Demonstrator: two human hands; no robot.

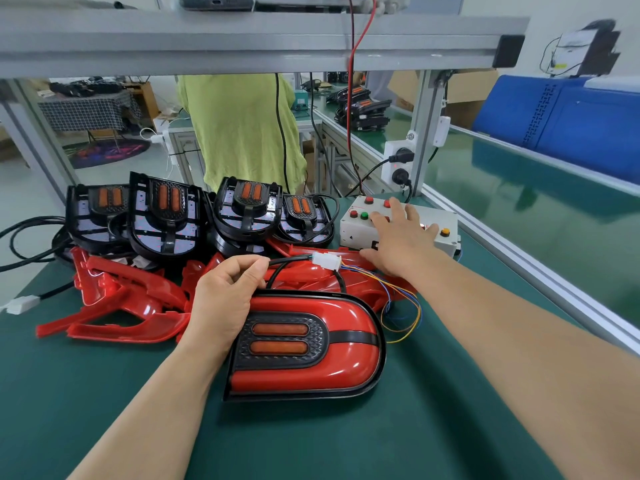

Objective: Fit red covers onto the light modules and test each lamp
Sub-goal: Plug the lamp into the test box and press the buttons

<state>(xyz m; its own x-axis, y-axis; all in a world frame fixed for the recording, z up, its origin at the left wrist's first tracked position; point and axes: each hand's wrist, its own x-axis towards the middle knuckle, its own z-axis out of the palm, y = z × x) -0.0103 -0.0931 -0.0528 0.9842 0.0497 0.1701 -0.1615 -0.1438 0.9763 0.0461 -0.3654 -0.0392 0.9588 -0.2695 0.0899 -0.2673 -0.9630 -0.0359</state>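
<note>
A lamp with its red cover fitted (343,355) lies on the green mat in front of me, its two amber strips unlit. My left hand (225,292) pinches the lamp's black cable (287,261) just short of the white connector (326,261), which is joined to thin coloured wires (398,306). My right hand (398,240) lies with straight, spread fingers on top of the white test box (349,230), over its red and green buttons. Several uncovered black light modules (166,216) stand in a row behind. Loose red covers (117,299) are piled in front of them.
A person in a green shirt (242,133) stands beyond the bench. A power strip (398,161) hangs on the aluminium post at the back right. An aluminium rail (519,265) borders the mat on the right. Black cables (27,237) trail off the left edge.
</note>
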